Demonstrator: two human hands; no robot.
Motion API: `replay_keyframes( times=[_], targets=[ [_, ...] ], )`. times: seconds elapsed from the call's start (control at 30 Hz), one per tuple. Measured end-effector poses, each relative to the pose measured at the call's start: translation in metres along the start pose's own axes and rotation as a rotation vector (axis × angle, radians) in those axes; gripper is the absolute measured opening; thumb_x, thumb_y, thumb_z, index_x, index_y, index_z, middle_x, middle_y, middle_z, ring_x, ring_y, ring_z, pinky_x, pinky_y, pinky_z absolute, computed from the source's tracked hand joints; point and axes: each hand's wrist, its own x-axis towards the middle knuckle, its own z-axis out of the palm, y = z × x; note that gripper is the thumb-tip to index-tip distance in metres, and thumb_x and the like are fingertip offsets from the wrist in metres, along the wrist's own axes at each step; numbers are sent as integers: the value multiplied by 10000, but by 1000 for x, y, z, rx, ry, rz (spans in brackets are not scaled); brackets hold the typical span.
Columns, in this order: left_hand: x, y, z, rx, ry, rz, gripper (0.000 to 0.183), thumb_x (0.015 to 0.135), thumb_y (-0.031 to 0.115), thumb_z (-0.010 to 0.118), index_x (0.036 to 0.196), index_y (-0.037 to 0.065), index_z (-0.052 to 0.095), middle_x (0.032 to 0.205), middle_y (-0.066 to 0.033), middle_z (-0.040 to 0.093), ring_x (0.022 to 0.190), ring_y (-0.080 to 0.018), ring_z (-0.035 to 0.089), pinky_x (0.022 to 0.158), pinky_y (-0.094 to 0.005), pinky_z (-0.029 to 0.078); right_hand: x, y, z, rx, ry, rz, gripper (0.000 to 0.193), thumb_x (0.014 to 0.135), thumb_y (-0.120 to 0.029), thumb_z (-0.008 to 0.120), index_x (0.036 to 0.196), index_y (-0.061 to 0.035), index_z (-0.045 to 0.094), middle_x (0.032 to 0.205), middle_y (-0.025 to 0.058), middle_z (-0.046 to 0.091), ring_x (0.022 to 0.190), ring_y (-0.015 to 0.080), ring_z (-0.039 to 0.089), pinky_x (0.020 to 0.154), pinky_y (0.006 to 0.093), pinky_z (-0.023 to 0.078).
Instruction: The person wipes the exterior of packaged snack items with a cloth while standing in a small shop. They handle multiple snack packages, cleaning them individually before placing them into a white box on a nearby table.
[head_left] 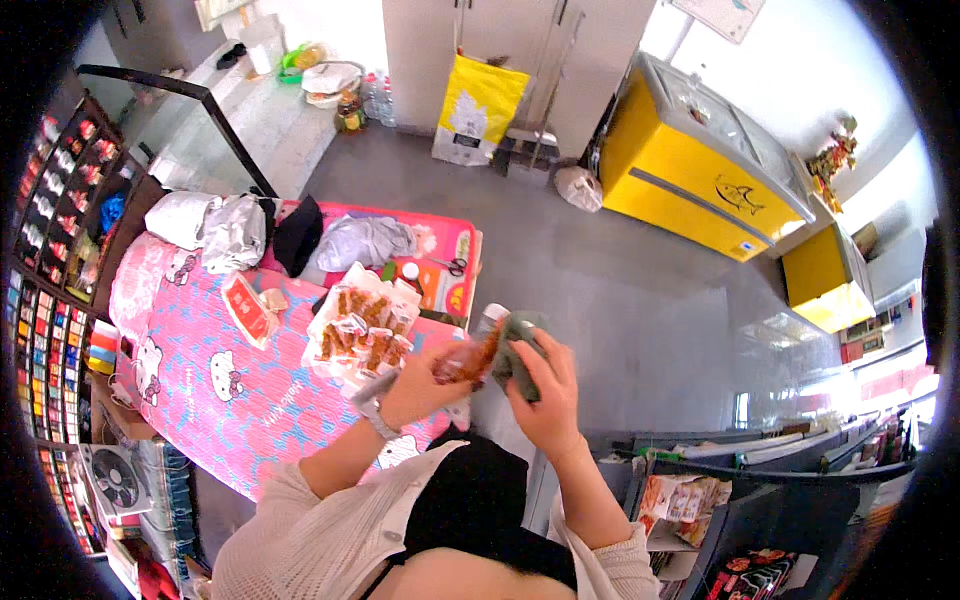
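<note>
In front of my body, above the bed's right edge, my left hand [425, 385] is closed round a reddish-brown bottle [466, 362]. Its contents are blurred; a white cap [495, 312] shows at the upper end. A grey-green cloth [518, 335] lies bunched under the fingers of my right hand [548, 390], pressed against the bottle's right side. Just left of my hands, a white tray [345, 378] sits on the pink patterned bed cover [200, 400], filled with several orange-brown wrapped pieces.
A red-and-white package [250, 310] lies left of the tray. Scissors [455, 266] rest on a pink board beyond it. Folded clothes [235, 235] pile at the far left. Yellow chest freezers [690, 190] stand far right. Dark shelving [800, 500] borders my right side.
</note>
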Motion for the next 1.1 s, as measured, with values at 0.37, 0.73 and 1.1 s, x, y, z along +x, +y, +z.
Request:
replay_keyframes(
  times=[0.37, 0.73, 1.1],
  targets=[
    [-47, -11, 40, -228, 114, 16, 620, 725, -49, 674, 1300, -7, 446, 1218, -86, 562, 1082, -132, 554, 920, -282, 459, 1, 13, -20, 68, -363, -260, 441, 589, 51, 645, 1012, -72, 629, 1097, 134, 580, 973, 351, 542, 836, 409, 459],
    [-129, -9, 81, -155, 583, 105, 632, 741, -26, 673, 1321, 34, 429, 1138, -41, 588, 1005, -104, 571, 835, -266, 490, -25, -33, -4, 400, -588, -514, 413, 636, 21, 656, 1031, -96, 630, 1083, 139, 567, 1004, 364, 534, 870, 424, 449],
    [-179, -28, 121, -174, 883, 263, 639, 744, -24, 674, 1326, -2, 412, 1154, -83, 585, 1001, -128, 583, 828, -285, 504, -41, -43, 34, 533, -523, -500, 341, 699, 35, 608, 1030, -45, 621, 1099, 162, 550, 1016, 362, 525, 883, 433, 426]
  ],
)
